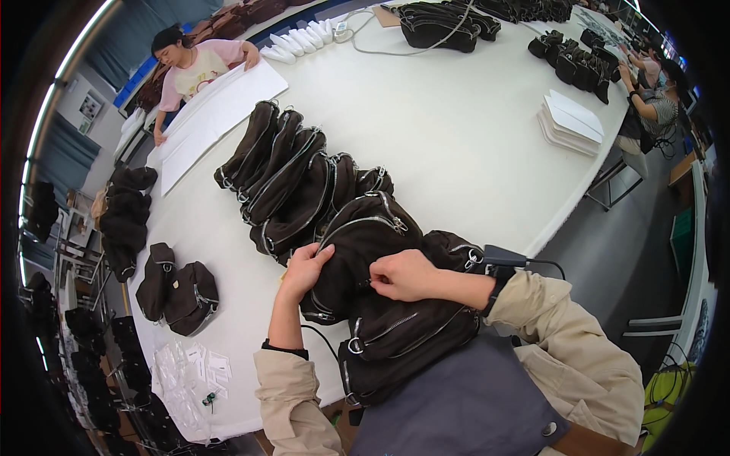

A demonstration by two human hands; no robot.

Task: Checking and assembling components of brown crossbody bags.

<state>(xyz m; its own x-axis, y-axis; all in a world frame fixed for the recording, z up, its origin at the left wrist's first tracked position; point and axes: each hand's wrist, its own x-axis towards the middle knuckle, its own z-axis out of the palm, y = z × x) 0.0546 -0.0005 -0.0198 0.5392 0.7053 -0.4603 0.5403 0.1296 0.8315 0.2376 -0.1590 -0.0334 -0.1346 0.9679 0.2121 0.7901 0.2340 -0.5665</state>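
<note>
In the head view, a dark brown bag [346,262] with silver zips is being handled on top of other bags at the near side of a white table [464,144]. Its left edge is held by the left hand [303,272], with the thumb laid over the fabric; the other fingers are mostly hidden. The right hand [403,275] is set against the front of the handled bag, its fingers drawn together in a narrow pinch; whether fabric or some small part is caught between the tips cannot be told.

Nearer the wearer than the handled bag, another zipped bag [414,332] is seen against a grey apron [456,403]. Beyond the handled bag and to its left, a leaning row of similar bags [281,171] is lined up. Well to its left, two small bags [176,292] are placed side by side; nearer the wearer than those, clear plastic [179,384] and white tags [214,368] are scattered. Far beyond the handled bag on the left, a long white sheet [224,125] is being handled by a co-worker [199,76]. Far beyond it on the right, white panels [570,121] are stacked, with more dark bags [579,64] grouped behind them.
</note>
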